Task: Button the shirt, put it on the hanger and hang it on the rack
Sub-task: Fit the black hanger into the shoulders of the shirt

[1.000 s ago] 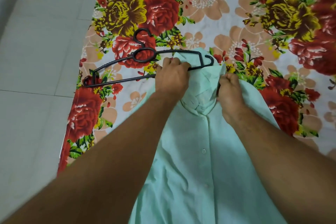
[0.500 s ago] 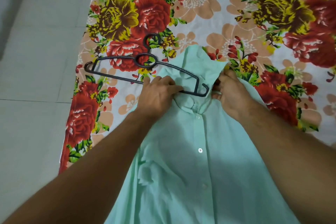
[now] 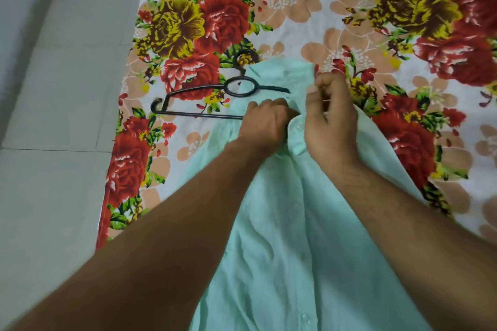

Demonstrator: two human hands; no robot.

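Floral sheet (image 3: 309, 21); both hands (image 3: 295, 121) gripping shirt (image 3: 282, 250) collar, hanger (image 3: 215, 97) half inside

Pale tiled floor (image 3: 53, 88) at left; floral bedsheet (image 3: 295, 8) — red, yellow blooms.

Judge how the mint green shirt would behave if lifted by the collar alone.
The shirt looks thin and wrinkles where it lies, so it would likely hang limp. It bunches under both hands' grip at the collar, suggesting a light, floppy cloth. The hanger, only part inside, might slip out.
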